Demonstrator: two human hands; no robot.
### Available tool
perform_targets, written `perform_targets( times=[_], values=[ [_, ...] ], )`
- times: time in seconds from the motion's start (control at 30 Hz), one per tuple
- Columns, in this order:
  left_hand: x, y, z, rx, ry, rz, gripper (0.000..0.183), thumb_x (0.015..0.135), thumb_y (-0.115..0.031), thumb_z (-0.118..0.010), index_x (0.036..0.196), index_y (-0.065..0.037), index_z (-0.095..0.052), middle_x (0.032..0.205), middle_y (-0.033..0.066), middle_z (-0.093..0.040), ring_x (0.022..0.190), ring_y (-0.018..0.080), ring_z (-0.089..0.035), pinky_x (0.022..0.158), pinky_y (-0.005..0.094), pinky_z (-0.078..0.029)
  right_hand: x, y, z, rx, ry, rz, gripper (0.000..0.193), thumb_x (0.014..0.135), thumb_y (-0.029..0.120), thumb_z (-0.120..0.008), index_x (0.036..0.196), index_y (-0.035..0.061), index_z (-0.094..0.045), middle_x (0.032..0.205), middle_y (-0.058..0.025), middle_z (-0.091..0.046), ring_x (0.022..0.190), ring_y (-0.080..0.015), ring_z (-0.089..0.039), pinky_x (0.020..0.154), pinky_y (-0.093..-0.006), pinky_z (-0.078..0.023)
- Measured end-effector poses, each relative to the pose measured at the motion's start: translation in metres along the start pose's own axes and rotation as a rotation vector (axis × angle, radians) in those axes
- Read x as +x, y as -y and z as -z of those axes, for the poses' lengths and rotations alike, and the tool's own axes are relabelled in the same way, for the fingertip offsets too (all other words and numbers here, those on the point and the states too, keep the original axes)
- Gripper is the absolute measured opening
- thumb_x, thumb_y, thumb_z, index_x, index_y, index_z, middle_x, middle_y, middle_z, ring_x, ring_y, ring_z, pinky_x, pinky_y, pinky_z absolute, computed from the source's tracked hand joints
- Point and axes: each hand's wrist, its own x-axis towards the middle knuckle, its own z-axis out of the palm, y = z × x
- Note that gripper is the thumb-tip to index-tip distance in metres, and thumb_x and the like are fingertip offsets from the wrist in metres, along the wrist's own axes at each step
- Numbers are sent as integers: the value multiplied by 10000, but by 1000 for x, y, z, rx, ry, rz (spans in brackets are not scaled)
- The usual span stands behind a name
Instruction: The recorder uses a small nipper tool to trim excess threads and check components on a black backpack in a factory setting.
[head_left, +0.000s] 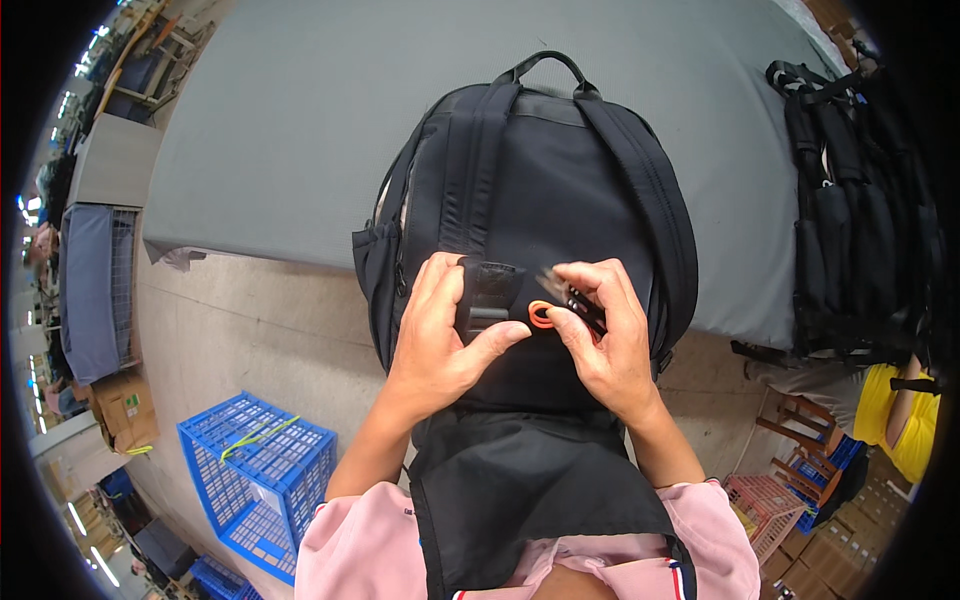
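Observation:
A black backpack (555, 190) lies on the grey-covered table in front of me, its top handle pointing away and its two shoulder straps facing up. My left hand (435, 345) grips the lower part of the left strap (490, 290), fingers wrapped behind it and thumb stretched toward the right. In my right hand (615, 350) are small dark thread snips (580, 300) with an orange finger ring. Their blades, slightly blurred, point up and left, just beside the strap. The palm side of my right fingers is partly hidden.
The table (300, 130) spreads beyond the backpack. More black bags (860, 200) are piled at its right end. A blue plastic crate (260, 470) stands on the floor at lower left. At right, a person in a yellow top (900, 420) is near stacked cartons and a red crate (765, 510).

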Motion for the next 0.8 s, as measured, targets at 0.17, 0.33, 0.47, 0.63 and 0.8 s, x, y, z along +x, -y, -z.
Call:
perform_targets(
  times=[0.17, 0.33, 0.47, 0.63, 0.8],
  values=[
    [-2, -1, -7, 204, -18, -85, 487, 701, -281, -783, 1003, 22, -550, 995, 159, -532, 913, 326, -526, 785, 394, -440, 4, 4, -7, 55, -10, -4, 227, 780, 59, -689, 997, 43, -622, 854, -79, -565, 667, -185, -624, 586, -281, -488],
    [-5, -3, -8, 199, -18, -62, 491, 692, -278, -786, 991, 29, -546, 1003, 170, -534, 922, 337, -525, 785, 399, -443, 3, 6, -12, -102, -75, 92, 232, 741, 57, -708, 963, 57, -641, 822, -69, -575, 644, -211, -620, 556, -307, -484],
    [-6, -4, -6, 142, 2, -41, 491, 686, -283, -788, 973, 37, -551, 985, 167, -537, 923, 335, -522, 791, 399, -438, 3, 6, -12, -176, -114, 153, 248, 714, 49, -717, 952, 61, -649, 788, -79, -576, 641, -239, -613, 554, -319, -482],
    [-7, -2, -4, 99, 7, -32, 495, 693, -299, -787, 972, 38, -555, 975, 161, -537, 925, 330, -517, 803, 397, -430, 1, 4, -12, -100, -123, 144, 256, 712, 41, -722, 958, 57, -654, 805, -87, -583, 652, -240, -618, 569, -313, -491],
    [-6, -3, -5, 80, 5, -22, 495, 702, -298, -784, 984, 39, -555, 972, 159, -537, 922, 327, -515, 802, 396, -428, 1, 9, -11, -104, -107, 110, 288, 688, 36, -740, 963, 55, -656, 824, -104, -577, 649, -245, -611, 572, -313, -488]
  ],
)
